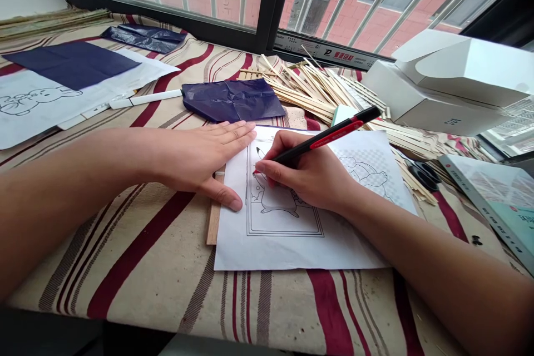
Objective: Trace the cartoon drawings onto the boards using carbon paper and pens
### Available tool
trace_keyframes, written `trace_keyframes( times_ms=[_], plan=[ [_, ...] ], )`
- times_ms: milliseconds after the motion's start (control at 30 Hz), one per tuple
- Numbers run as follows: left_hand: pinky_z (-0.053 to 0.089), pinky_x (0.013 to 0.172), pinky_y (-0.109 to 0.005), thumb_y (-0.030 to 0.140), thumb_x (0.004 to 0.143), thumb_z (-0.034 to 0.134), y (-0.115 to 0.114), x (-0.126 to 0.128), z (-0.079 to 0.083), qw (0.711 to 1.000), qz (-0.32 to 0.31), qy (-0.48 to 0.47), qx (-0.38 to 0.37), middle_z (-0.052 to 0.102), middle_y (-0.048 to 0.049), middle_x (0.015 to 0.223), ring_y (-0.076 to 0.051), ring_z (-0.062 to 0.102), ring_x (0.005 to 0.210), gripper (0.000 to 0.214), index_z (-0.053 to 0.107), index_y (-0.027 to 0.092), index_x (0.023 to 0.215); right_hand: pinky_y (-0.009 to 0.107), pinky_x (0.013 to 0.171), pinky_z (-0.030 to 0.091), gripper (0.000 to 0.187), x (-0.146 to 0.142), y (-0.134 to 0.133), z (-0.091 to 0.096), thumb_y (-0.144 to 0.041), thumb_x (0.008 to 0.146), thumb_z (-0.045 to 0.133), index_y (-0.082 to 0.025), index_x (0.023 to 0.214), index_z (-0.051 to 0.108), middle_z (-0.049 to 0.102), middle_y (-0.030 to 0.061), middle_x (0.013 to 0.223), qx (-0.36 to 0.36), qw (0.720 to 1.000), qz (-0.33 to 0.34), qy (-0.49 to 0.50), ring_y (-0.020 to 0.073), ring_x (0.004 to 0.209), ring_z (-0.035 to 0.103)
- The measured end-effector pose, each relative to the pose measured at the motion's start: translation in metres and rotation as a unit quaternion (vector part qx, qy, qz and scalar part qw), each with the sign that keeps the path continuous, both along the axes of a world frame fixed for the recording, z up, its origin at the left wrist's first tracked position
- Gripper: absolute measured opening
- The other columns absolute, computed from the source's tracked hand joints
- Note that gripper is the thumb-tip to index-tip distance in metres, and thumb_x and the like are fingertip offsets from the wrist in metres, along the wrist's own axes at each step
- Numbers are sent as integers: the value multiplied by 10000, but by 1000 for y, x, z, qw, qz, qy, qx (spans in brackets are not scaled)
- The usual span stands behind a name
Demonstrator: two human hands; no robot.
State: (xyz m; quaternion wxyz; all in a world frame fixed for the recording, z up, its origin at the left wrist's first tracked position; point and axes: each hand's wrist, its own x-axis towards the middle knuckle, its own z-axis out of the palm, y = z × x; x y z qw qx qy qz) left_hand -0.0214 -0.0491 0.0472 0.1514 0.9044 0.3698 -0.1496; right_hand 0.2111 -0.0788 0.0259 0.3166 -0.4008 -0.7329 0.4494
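Observation:
In front of me lies a white sheet of paper (267, 253) printed with line drawings of cartoon characters, one inside a rectangular frame. My right hand (312, 172) grips a black and red pen (329, 136), its tip on the framed drawing near the figure's upper left. Flat across the sheet's left edge rests my left hand (208, 156), fingers stretched out and thumb spread. A wooden board (212, 222) shows under the paper's left side. Part of the drawing is hidden behind my right hand.
Dark blue carbon-like sheets (233, 99) and a white marker (146, 98) lie beyond my left hand. Thin wooden sticks (308, 86) are piled behind the paper. At right are a white box (442, 94), black-handled scissors (423, 175) and a book (496, 194). Striped cloth (167, 267) covers the surface.

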Motion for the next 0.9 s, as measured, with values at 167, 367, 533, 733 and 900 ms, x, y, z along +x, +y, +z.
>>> trace_keyframes(
  times_ms=[167,367,533,733,900],
  plan=[
    [92,1354,-487,908,810,566,0,1,0,1000,4,-2,-3,-75,-175,1786,-407,-27,1669,1339,36,93,1730,264,508,391,313,0,0,1,-314,820,857,-216,755,567,637,-45,601,-8,1000,12,6,117,539,538],
    [64,1356,-478,913,810,547,0,2,1,1000,8,16,-2,-106,-162,1787,-388,-59,1672,1347,21,78,1726,258,495,369,311,1,1,1,-311,817,847,-215,745,560,625,-50,597,-7,1000,10,-2,109,533,515],
    [75,1354,-493,921,815,527,0,2,1,1000,4,18,-1,-109,-170,1782,-392,-59,1671,1344,18,74,1725,257,489,357,321,0,1,4,-291,802,846,-217,731,542,627,-51,591,-18,1000,15,-2,106,529,505],
    [84,1355,-488,912,818,537,1,1,1,1000,2,9,2,-89,-170,1787,-394,-37,1672,1335,27,77,1727,258,488,352,305,0,0,4,-288,804,843,-218,737,553,615,-55,587,-21,1000,11,-2,106,526,498],
    [98,1352,-500,925,815,529,1,0,-1,1000,-4,4,5,-79,-184,1784,-391,-36,1674,1343,31,74,1726,258,489,351,313,-1,0,2,-292,806,844,-220,734,548,598,-64,572,-11,1000,-3,-2,103,518,488]
  ],
)
